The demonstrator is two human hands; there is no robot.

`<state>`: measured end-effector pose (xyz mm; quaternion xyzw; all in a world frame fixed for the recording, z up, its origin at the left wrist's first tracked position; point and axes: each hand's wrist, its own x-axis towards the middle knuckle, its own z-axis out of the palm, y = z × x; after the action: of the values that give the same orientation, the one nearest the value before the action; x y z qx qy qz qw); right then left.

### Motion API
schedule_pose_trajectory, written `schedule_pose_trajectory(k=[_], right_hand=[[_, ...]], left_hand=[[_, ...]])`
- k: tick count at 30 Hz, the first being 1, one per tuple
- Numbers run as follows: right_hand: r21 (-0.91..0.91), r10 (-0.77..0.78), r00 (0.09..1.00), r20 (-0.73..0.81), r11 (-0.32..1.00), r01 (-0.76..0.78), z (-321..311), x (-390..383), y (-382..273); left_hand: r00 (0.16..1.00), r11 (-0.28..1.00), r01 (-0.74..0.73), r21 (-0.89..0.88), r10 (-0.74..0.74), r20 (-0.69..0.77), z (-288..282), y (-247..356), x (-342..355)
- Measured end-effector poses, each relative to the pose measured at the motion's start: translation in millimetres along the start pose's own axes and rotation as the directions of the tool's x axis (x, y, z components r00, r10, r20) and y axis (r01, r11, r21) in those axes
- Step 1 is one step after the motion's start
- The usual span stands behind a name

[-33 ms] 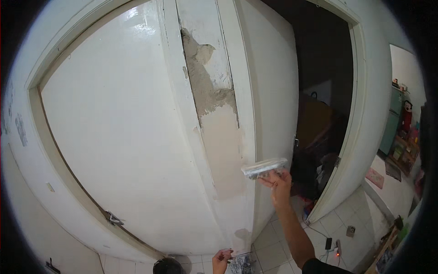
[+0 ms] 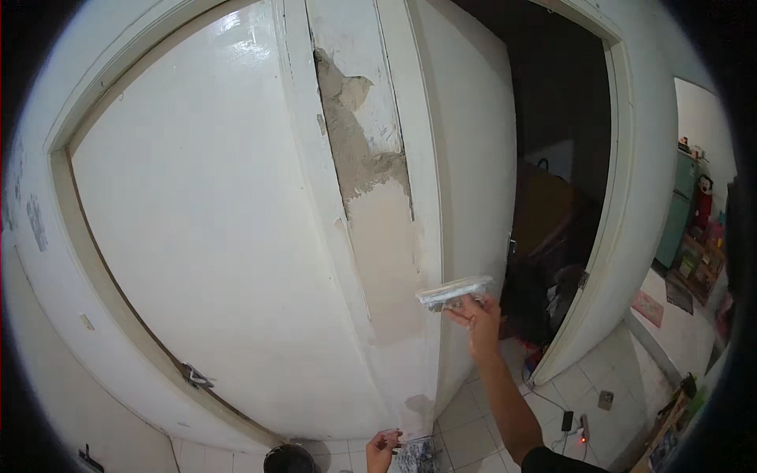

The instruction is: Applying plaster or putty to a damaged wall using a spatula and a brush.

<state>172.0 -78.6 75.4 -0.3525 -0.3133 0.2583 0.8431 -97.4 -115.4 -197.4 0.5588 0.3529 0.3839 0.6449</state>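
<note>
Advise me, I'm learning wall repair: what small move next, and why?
Perhaps bring the wide blade up and left, toward the ragged top of the pale patch: the right hand holds it lower, mostly right of the patch, and rough grey surface shows above.

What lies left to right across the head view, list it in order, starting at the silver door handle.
Silver door handle → black bucket → left hand → right hand, holding a white-smeared tool → small black box on the floor → green refrigerator.
</note>
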Motion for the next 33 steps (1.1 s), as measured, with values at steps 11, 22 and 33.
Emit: schedule_pose_trajectory(k=[11, 22, 33], right_hand=[[-0.028, 0.053, 0.996, -0.066, 0.998, -0.055, 38.7, 28.7, -26.7], [0.111, -0.207, 0.959, 0.192, 0.976, 0.188, 90.0, 41.8, -100.2], [0.072, 0.100, 0.988, 0.119, 0.991, -0.109, -15.0, -127.5, 46.1]], left_hand=[[0.998, 0.999, 0.033, 0.014, -0.032, -0.055, -5.2, 18.1, -11.8], [0.997, 0.998, 0.057, -0.009, -0.058, -0.058, -1.3, 21.5, -7.5], [0.989, 0.834, -0.112, -0.540, 0.147, 0.021, 55.2, 93.0, 18.7]])
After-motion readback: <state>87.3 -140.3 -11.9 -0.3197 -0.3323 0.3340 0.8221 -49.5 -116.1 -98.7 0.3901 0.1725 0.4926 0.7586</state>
